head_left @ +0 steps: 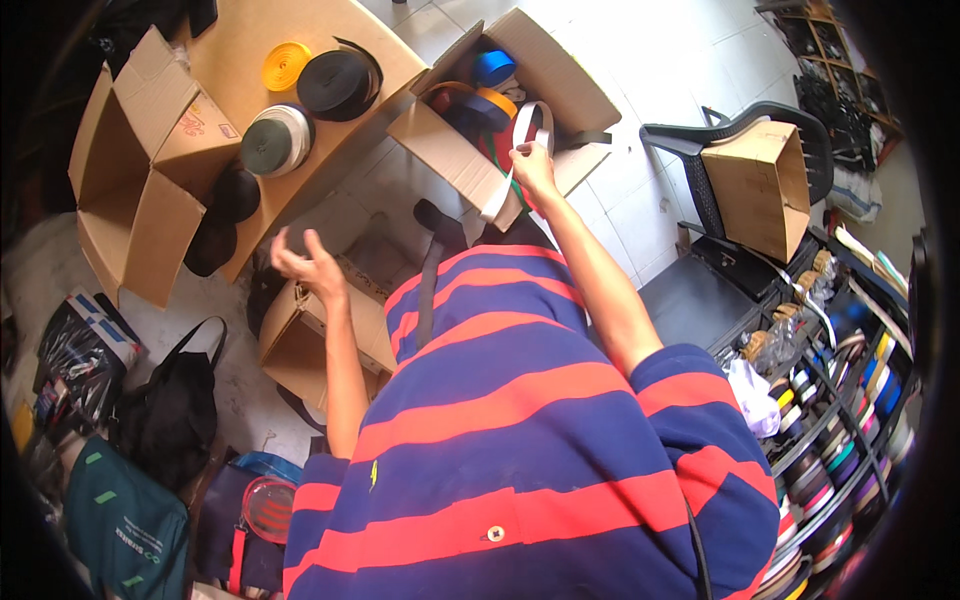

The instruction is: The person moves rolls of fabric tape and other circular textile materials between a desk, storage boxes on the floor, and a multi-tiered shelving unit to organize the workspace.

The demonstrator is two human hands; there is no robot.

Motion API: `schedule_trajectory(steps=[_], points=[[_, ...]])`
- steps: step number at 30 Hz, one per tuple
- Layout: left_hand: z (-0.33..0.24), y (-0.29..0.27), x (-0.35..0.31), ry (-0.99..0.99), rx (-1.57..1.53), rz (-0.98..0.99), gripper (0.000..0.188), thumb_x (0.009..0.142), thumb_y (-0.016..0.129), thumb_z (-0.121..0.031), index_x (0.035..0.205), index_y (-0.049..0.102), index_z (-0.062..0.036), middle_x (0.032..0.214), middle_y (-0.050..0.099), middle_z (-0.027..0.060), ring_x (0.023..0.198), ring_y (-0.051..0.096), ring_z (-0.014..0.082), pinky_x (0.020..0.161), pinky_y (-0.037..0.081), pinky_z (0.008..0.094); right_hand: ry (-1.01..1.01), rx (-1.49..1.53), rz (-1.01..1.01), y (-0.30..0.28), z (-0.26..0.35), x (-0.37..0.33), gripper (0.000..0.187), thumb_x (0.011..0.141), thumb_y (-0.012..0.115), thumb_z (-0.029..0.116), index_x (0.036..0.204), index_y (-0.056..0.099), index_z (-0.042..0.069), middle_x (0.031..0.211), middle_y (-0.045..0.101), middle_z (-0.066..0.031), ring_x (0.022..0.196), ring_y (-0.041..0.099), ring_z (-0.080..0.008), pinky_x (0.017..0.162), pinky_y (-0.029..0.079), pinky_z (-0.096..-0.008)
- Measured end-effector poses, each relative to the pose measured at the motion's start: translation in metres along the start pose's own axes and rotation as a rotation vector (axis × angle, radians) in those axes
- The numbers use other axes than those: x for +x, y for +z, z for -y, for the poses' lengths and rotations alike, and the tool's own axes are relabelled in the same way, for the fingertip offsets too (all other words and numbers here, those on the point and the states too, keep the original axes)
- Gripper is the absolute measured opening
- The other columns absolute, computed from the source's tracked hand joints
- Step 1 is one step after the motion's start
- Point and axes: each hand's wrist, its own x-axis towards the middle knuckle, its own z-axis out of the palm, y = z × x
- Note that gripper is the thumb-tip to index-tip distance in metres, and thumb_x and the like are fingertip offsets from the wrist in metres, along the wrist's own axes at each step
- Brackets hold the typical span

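Observation:
My right hand point(536, 172) is closed on a white strap point(497, 200), pinched at the near edge of an open cardboard box point(575, 75). Part of the strap loops up behind the fingers, and a loose end hangs over the box wall. Inside that box lie a blue roll of webbing point(493, 68), an orange-edged roll point(492, 106) and other coils, partly hidden. My left hand point(310, 265) is raised with its fingers apart and holds nothing. It hovers above a smaller cardboard box point(290, 345), near the wooden table point(340, 22).
On the table sit a yellow roll point(287, 66), a black roll point(334, 86) and a green-and-white roll point(276, 140). Another cardboard box point(150, 225) stands at left. A dark chair point(690, 150) holds a carton point(755, 185). Bags point(125, 520) lie lower left; shelved rolls point(820, 440) fill the right.

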Motion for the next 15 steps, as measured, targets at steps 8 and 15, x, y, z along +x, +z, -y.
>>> schedule_trajectory(steps=[8,15], points=[[-0.1,0.055,-0.076,0.052,-0.027,0.647,0.018,0.089,0.059,-0.012,0.106,0.064,-0.0071,0.111,0.061,0.0076,0.105,0.055,0.0245,0.084,0.048,0.0335,-0.048,-0.295,-0.042,0.014,-0.038,0.067,0.032,0.078,0.053,0.005,0.109,0.054,-0.002,0.111,0.06,-0.0253,0.108,0.058,-0.0419,0.093,0.047,-0.0473],[-0.142,0.123,-0.117,-0.083,-0.097,0.868,0.024,0.09,0.059,-0.013,0.112,0.061,-0.0035,0.108,0.064,0.0114,0.097,0.061,0.0211,0.085,0.048,0.0327,0.164,0.293,0.378,0.019,-0.06,0.081,0.046,0.083,0.069,0.034,0.108,0.058,-0.003,0.084,0.065,-0.0127,0.076,0.062,-0.016,0.065,0.051,-0.0309]])
